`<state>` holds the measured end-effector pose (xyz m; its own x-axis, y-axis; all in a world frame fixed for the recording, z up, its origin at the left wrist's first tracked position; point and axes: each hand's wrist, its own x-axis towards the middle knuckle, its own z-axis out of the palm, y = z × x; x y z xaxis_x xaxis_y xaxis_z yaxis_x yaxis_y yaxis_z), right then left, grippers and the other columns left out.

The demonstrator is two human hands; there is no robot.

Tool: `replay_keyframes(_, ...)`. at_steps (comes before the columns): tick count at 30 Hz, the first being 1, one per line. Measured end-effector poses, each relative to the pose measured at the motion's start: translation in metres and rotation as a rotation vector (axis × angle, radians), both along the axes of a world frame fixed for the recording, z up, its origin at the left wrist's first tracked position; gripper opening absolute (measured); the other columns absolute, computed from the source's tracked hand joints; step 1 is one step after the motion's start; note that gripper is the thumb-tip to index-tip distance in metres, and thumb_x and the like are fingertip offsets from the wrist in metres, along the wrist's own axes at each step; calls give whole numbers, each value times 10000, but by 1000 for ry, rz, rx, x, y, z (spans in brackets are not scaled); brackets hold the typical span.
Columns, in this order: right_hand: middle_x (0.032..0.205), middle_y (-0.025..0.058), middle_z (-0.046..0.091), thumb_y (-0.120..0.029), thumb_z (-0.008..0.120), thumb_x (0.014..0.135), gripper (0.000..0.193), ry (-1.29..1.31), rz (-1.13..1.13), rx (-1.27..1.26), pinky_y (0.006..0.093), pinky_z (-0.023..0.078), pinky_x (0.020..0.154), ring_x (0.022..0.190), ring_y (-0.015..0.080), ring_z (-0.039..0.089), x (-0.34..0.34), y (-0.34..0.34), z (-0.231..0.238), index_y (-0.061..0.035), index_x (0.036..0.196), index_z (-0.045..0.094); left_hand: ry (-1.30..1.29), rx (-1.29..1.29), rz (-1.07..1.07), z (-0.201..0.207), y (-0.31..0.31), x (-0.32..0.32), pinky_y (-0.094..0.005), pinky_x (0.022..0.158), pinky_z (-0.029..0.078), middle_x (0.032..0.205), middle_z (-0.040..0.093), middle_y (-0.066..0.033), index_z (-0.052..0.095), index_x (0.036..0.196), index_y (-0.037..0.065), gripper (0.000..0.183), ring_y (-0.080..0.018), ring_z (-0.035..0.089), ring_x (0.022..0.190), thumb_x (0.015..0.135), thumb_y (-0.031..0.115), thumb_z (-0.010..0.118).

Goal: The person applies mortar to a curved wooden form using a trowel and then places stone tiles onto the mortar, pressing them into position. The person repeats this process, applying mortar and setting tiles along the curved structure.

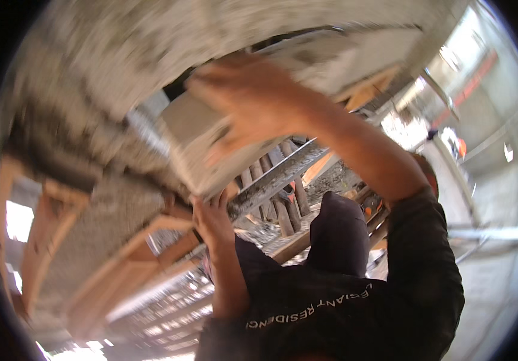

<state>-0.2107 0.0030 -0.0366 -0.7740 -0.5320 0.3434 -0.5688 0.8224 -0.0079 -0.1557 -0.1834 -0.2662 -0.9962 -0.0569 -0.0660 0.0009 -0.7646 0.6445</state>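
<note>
A person holds a pale grey block (189, 159) against a rough concrete surface (132, 48). The right hand (253, 99), blurred, lies across the block, fingers spread; how firmly they grip, I cannot tell. The left hand (214, 222) touches the block's lower corner with its fingertips; whether they pinch it, I cannot tell. Right of the block runs a metal beam (280, 177); below it and to the right are the person's dark-trousered knees (340, 231).

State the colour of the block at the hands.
Pale greyish beige, though blurred; the block shows best in the head view.
</note>
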Motion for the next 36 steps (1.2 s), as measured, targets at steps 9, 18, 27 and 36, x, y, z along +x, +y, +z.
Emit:
replay_keyframes(9, 1065, 101, 582, -623, 715, 618, 829, 168, -2, 74, 411, 446, 904, 1020, 295, 562, 1, 37, -1, -4, 1147, 559, -54, -378, -83, 29, 35, -5, -438, 969, 413, 1334, 398, -156, 260, 1400, 71, 752, -287, 465, 1161, 886, 578, 472)
replay_keyframes(18, 1261, 180, 511, -663, 702, 605, 998, 211, -86, 86, 447, 468, 917, 1120, 331, 544, -1, 18, -5, -26, 1320, 420, -49, -576, -61, 15, 7, -7, -317, 712, 516, 942, 603, -105, 545, 1089, -15, 538, -181, 608, 809, 938, 493, 455)
replay_keyframes(27, 1365, 194, 421, -598, 784, 514, 1082, -18, -95, 196, 448, 391, 1014, 1231, 356, 443, 5, 15, 20, -105, 1384, 372, 31, -371, -104, 27, 12, 0, -265, 718, 502, 979, 616, -105, 568, 1091, -51, 606, -146, 609, 838, 908, 523, 503)
replay_keyframes(36, 1241, 152, 530, -398, 839, 543, 950, 224, 77, -3, 392, 442, 925, 1092, 288, 551, 64, 55, 35, -36, 1328, 442, 441, -352, 66, 50, -11, 26, -361, 881, 483, 1061, 604, -136, 536, 1166, -57, 453, -194, 581, 976, 885, 292, 606)
